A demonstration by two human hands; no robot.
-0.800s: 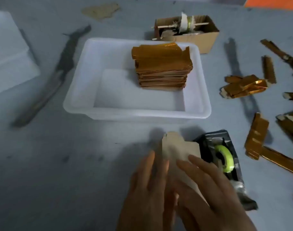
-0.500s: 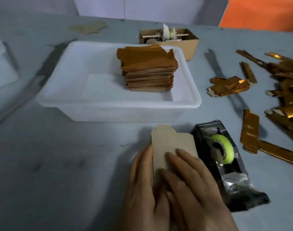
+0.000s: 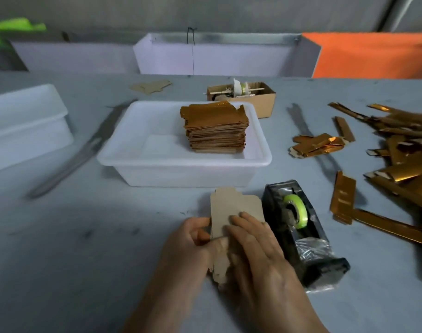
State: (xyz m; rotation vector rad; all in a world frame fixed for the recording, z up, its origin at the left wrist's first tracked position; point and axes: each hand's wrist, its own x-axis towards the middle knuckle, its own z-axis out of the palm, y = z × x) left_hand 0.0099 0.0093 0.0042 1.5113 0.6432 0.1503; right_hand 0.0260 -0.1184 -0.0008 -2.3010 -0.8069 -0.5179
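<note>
Card (image 3: 229,207) lies flat toward the desk's near edge, just left of the tape dispenser (image 3: 308,236) and in front of the tub (image 3: 181,162). Left hand (image 3: 188,246) pinches its left edge, fingers curled. Right hand (image 3: 255,251) presses flat on top, fingers straight. Marks on the gold strip (image 3: 344,195) are too blurred to read.

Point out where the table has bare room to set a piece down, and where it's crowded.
Bare table lies in front of the white tub, left of the left hand gripping the card. The tub's floor is free left of the gold stack. Crowded: right of the tape dispenser, where gold pieces are strewn.
</note>
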